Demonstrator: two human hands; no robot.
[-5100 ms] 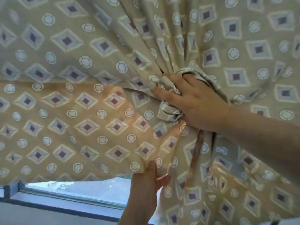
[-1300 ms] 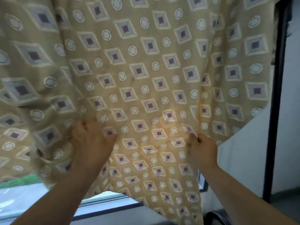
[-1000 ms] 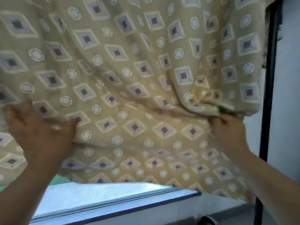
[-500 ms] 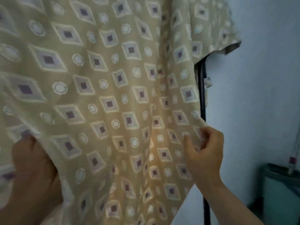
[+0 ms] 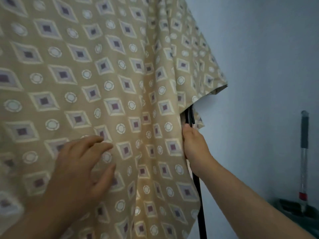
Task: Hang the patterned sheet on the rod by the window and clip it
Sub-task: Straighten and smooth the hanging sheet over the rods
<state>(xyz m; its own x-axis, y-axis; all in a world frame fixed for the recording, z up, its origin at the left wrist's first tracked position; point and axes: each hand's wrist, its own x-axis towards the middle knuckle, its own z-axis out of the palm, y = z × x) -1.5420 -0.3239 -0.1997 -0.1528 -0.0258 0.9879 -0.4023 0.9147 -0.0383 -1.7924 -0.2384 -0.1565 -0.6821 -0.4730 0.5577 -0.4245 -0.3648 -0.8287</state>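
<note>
The tan patterned sheet (image 5: 110, 80), printed with diamonds and circles, hangs down and fills most of the head view. The rod it hangs from is above the frame and hidden. My left hand (image 5: 81, 171) lies flat against the cloth with fingers spread, holding nothing. At the sheet's right edge, my right hand (image 5: 195, 147) is closed on the fabric, right beside a black vertical pole (image 5: 198, 195). The fingers are hidden behind the cloth. No clip is in view.
A pale blue wall (image 5: 259, 66) stands to the right of the sheet. A grey and silver handle with a red band (image 5: 304, 152) leans in the right corner above a dark object (image 5: 296, 209). The window is hidden behind the cloth.
The view has swung right, away from the window sill. My left hand let go of the cloth and now rests flat on it. My right hand moved to the sheet's right edge by the pole.
</note>
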